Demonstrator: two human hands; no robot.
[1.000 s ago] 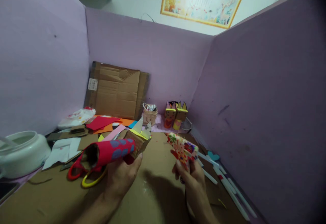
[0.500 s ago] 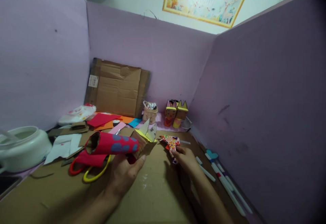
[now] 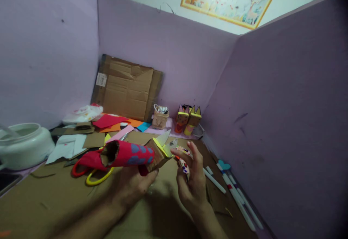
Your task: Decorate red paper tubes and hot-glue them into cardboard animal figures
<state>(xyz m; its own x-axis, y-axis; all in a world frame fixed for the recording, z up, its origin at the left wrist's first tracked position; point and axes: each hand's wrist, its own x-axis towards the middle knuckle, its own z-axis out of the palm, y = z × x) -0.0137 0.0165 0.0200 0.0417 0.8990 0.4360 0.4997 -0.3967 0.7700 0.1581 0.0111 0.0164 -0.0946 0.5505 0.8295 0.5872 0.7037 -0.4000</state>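
Observation:
My left hand (image 3: 133, 183) is closed around a cardboard animal figure (image 3: 136, 154), gripping it from below near the head. The figure lies sideways in the air: a red tube body with blue spots and an open end to the left, a brown cardboard head with a yellow strip and two pointed pale ears. Close to those ears is my right hand (image 3: 194, 181), raised with fingers spread and holding nothing. Partly hidden behind these fingers, a flower-patterned glue gun (image 3: 184, 166) rests on the table. Red-and-yellow-handled scissors (image 3: 99, 177) lie left of my left hand.
Glue sticks (image 3: 214, 180) and longer white sticks (image 3: 239, 197) lie at right. Two finished-looking cardboard animals (image 3: 189, 119) and a small basket (image 3: 160, 117) stand at the back. Left are coloured paper (image 3: 110, 120), a white pot (image 3: 25, 146) and leaning cardboard (image 3: 127, 90).
My right hand has let go of the glue gun and risen toward the figure's ears, fingers spreading. The figure in my left hand has shifted slightly right. The view has tilted a little.

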